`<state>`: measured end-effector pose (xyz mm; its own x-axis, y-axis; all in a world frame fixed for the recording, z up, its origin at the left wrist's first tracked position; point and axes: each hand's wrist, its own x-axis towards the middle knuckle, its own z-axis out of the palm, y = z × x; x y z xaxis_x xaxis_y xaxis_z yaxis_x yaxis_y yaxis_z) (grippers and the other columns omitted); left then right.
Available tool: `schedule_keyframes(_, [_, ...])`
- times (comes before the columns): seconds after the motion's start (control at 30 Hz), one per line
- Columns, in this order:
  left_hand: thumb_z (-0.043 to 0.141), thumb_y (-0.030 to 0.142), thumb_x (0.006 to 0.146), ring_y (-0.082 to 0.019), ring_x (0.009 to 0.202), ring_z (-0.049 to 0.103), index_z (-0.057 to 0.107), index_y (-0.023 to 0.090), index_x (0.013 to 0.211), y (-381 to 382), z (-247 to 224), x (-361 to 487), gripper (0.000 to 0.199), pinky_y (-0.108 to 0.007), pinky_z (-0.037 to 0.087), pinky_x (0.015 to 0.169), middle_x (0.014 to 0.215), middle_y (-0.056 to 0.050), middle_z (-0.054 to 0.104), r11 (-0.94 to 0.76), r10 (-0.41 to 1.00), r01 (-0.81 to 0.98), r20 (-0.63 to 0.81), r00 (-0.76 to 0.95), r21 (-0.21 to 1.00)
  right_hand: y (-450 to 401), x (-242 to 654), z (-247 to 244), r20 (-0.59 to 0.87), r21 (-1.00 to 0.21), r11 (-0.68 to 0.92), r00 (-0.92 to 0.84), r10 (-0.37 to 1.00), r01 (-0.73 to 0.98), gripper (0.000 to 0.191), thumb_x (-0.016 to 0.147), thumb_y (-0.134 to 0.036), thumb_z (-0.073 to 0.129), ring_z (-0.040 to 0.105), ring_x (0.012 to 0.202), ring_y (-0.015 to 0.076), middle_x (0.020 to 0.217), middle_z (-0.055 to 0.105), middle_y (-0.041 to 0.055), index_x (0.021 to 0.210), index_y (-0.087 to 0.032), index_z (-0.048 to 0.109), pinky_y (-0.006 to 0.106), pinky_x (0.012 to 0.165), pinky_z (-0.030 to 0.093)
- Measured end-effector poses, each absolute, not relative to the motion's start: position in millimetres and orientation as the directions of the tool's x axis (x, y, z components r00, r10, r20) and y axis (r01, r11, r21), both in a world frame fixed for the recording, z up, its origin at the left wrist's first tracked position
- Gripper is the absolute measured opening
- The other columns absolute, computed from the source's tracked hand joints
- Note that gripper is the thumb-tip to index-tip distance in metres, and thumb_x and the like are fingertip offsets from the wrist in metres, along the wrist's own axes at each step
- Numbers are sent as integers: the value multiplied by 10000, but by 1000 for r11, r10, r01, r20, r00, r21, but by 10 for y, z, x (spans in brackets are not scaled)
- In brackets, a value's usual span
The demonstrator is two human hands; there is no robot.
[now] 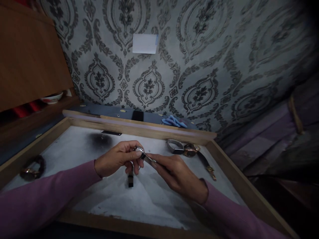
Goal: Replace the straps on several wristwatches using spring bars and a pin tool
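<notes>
My left hand (119, 157) is closed around a small wristwatch (140, 150) with a shiny silver case, pinched between thumb and fingers above the tray. A dark strap piece (131, 181) hangs below these fingers; whether it joins the watch I cannot tell. From the right, my right hand (174, 171) grips a thin metal tool (149, 159), its exact kind unclear. The tool's tip meets the edge of the watch near the strap end, close to my left fingertips.
A wooden-framed tray (159, 127) with a whitish floor surrounds both hands. At its right lie a grey-banded watch (175, 147), a gold-toned watch (190, 151) and a black strap (204, 162). Another watch (32, 169) rests far left. Behind the frame is a blue cloth (174, 121).
</notes>
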<state>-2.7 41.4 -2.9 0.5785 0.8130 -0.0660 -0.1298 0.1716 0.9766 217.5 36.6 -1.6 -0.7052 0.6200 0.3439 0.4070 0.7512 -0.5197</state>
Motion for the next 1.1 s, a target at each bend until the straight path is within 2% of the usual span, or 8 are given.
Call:
schedule_keyframes(0.17, [641,407,839,-105,527,614,538,151,846,420,-47,-26,276,-160,354,404,712,-26,648,145,816,-110,-56,576,983,371,2175,-30,342,-530,747,-705,621,401,351,963,-187,437,627,595,138,890,751,99,1268,-149,606,247,584,443])
schedule_keyframes(0.37, [615,387,861,-105,527,617,533,150,844,431,-46,-25,251,-162,355,409,716,-26,646,82,822,-79,-23,569,994,365,2167,-32,328,-538,737,-703,631,410,346,973,-208,429,577,538,125,793,729,78,1253,-137,618,239,555,418])
schedule_keyframes(0.67, [605,408,866,-99,505,621,520,147,826,408,-54,-7,277,-158,353,401,726,-29,649,25,828,-39,2,561,999,347,2136,-6,279,-570,706,-708,648,422,328,988,-231,414,568,533,118,773,713,79,1187,-129,654,226,558,413])
schedule_keyframes(0.8, [601,420,868,-101,494,623,518,145,823,409,-64,2,291,-161,352,400,723,-28,648,15,833,-24,1,553,1000,357,2135,-27,300,-558,726,-718,628,402,309,988,-206,414,618,581,125,795,719,78,1167,-132,654,220,582,429])
schedule_keyframes(0.93, [604,428,862,-100,490,622,515,147,816,411,-80,9,298,-158,347,397,719,-25,646,14,839,-31,5,544,999,365,2150,-66,314,-514,751,-724,614,414,295,977,-162,413,669,640,135,836,737,91,1164,-127,638,218,609,451])
schedule_keyframes(1.1, [597,418,864,-98,479,623,514,151,825,398,-81,18,282,-157,345,394,722,-13,637,13,846,-37,8,533,999,372,2178,-122,417,-364,833,-726,546,417,330,954,-111,403,681,629,147,861,751,100,1221,-126,596,226,566,453])
